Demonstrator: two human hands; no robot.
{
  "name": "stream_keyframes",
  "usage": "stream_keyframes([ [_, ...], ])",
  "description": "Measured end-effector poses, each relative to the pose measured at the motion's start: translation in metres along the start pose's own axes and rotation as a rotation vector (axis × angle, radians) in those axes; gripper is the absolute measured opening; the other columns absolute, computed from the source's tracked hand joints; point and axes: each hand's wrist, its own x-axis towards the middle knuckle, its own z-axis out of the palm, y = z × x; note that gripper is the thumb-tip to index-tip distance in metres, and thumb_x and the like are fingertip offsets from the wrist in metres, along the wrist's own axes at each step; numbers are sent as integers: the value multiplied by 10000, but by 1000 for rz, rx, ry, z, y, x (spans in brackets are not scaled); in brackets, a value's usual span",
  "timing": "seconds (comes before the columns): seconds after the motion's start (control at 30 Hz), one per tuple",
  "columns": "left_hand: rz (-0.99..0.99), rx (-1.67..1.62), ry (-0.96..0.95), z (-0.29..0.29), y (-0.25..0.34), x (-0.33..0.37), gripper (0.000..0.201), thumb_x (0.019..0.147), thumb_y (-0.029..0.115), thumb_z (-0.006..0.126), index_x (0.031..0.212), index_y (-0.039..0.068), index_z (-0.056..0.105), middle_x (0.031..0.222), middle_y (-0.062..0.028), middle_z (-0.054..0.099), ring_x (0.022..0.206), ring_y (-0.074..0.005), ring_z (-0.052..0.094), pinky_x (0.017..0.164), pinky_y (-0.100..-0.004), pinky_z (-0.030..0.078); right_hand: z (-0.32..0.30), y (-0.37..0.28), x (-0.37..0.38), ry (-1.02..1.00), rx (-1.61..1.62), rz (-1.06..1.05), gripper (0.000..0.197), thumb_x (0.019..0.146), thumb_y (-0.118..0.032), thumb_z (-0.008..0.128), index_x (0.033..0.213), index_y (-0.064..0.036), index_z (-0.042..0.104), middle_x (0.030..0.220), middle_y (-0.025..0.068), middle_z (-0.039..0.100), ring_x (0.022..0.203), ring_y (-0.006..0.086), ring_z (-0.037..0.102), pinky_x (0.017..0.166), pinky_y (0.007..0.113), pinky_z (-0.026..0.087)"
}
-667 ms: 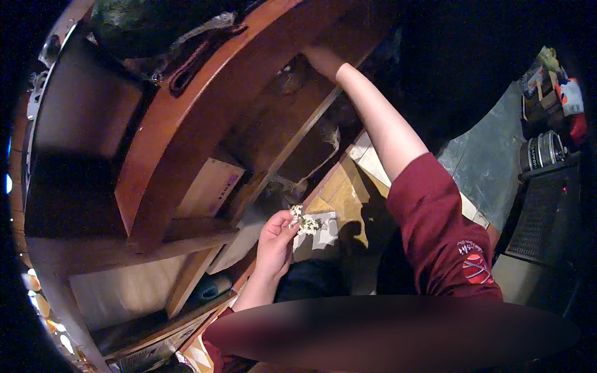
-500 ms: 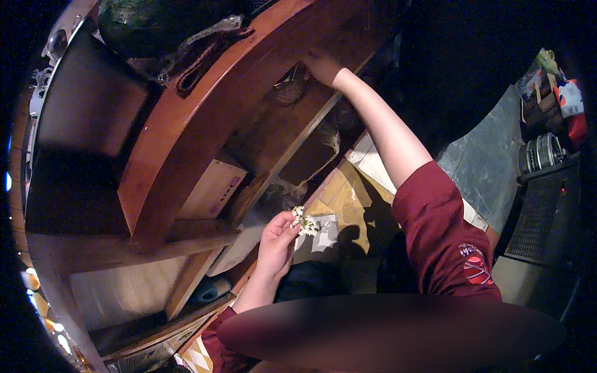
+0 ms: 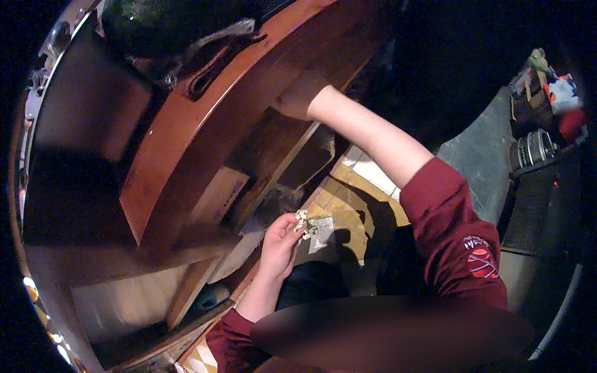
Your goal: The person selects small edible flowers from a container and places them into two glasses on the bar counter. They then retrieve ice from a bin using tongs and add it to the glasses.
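My left hand (image 3: 278,241) is low in the middle, pinching a small cluster of white pieces (image 3: 302,222) together with a little clear plastic bag (image 3: 321,226). My right arm, in a dark red sleeve, stretches up to the reddish wooden cabinet (image 3: 186,149). My right hand (image 3: 291,102) lies in shadow just under the cabinet's top board, against the upper shelf. Whether its fingers hold anything is hidden by the dark.
A dark rounded object (image 3: 155,25) sits on the cabinet top. Open wooden shelves (image 3: 261,161) hold dim items. Yellow tiled floor (image 3: 348,199) lies below. At the right are a grey mat (image 3: 479,168), metal tins (image 3: 535,148) and colourful clutter (image 3: 553,87).
My right hand has slid down and left along the cabinet, into the shadow under the top board. My left hand has kept its hold and barely shifted.
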Motion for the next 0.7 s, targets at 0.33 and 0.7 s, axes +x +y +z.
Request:
stream_keyframes([
  [0.33,-49,11,9,11,7,10,145,880,-47,555,990,44,578,980,-32,624,913,-110,577,831,-242,445,36,36,43,190,276,-78,456,955,-390,373,1288,-123,533,1384,106,485,1283,287,430,1115,381,277],
  [0.7,-25,14,12,1,2,13,145,874,-46,563,982,50,573,960,-22,619,872,-94,574,803,-225,444,4,43,43,74,521,-20,319,903,-267,578,1148,-68,623,1239,125,597,1152,268,541,1033,366,386],
])
